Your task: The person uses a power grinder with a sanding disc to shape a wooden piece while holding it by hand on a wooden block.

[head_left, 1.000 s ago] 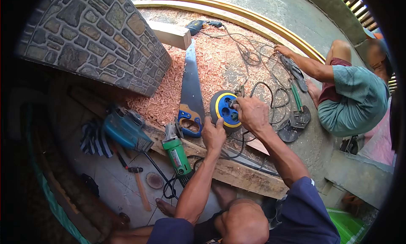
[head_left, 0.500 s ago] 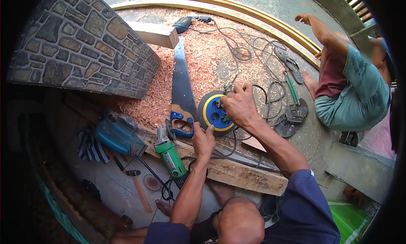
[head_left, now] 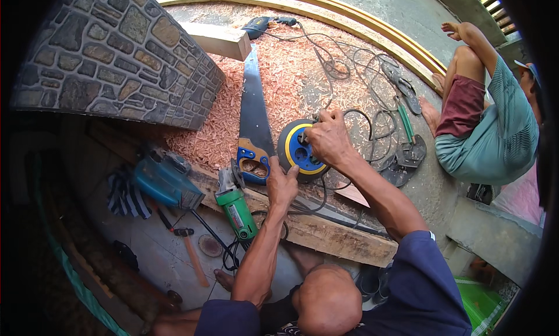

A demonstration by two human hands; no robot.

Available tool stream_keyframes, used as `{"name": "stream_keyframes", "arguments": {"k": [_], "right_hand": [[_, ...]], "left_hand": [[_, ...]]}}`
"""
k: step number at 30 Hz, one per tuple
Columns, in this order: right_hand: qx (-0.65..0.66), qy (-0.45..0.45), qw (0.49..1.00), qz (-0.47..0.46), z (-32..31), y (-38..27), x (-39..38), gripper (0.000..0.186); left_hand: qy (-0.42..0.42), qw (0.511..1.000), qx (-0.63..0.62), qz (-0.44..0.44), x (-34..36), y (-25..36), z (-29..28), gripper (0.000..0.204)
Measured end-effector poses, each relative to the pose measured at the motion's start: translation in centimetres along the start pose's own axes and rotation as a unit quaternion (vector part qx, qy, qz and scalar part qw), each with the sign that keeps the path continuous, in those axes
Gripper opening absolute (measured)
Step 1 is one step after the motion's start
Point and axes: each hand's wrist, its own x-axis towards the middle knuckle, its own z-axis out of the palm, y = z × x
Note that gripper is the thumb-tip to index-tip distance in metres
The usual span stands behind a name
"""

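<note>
Down on the shavings (head_left: pixel 192 144), beside the plank (head_left: pixel 326 234): lying tipped on its side, the sander (head_left: pixel 298 151), round blue pad with its yellow rim facing up toward the camera, just right of the saw (head_left: pixel 251 117) handle. Looking like a compact, fairly heavy power tool, hard plastic and stiff, not fragile, though trailing a black cord (head_left: pixel 349 80) likely to drag or snag. Judging the body behind the pad as the sound place for a grip, not the rim; pad face probably soft at the edge and apt to roll if pushed there.

Reaching over the top of it, the right hand (head_left: pixel 329 139), fingers curled narrow and closed around the upper part of the tool, thumb side near the cord's entry; exactly what is being pinched staying hidden behind the knuckles. Pressing against the lower yellow rim, the left hand (head_left: pixel 281 184), fingers loosely bent and only slightly parted, steadying rather than clasping, palm resting near the plank edge.

Lying close by, untouched: green grinder (head_left: pixel 236 202) by the left wrist, teal planer (head_left: pixel 163 179) further left, hammer (head_left: pixel 186 246) on the tiles. Sitting well apart at the right, another person (head_left: pixel 495 132) with knees drawn up.
</note>
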Motion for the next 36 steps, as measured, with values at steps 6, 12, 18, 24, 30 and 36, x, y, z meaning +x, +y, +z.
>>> {"name": "stream_keyframes", "arguments": {"k": [6, 12, 18, 24, 30, 36], "right_hand": [[-0.064, 0.006, 0.998, -0.01, 1.3, -0.9, 0.1, 0.019], [-0.094, -0.035, 0.995, 0.003, 1.5, -3.3, 1.3, 0.021], [0.049, 0.151, 0.986, 0.043, -2.7, -6.5, -1.4, 0.032], [0.325, -0.073, 0.936, 0.109, -0.9, -19.5, -6.0, 0.05], [0.314, -0.09, 0.934, 0.148, 3.5, -24.3, -6.3, 0.075], [0.547, -0.082, 0.796, 0.247, 4.1, -19.5, -7.5, 0.069]], "left_hand": [[0.004, 1.0, 0.026, 0.017, -1.2, 1.7, -0.5, 0.042], [-0.009, 0.997, 0.065, -0.031, -0.7, -1.2, -1.1, 0.047], [0.095, 0.99, -0.093, 0.035, -7.4, 4.2, -8.3, 0.035], [0.381, 0.904, -0.184, 0.061, -13.9, -1.7, -21.7, 0.016], [0.377, 0.911, -0.04, -0.165, -15.4, -16.4, -23.8, 0.016], [0.341, 0.93, 0.097, -0.1, -14.1, -21.4, -19.9, 0.028]]}}
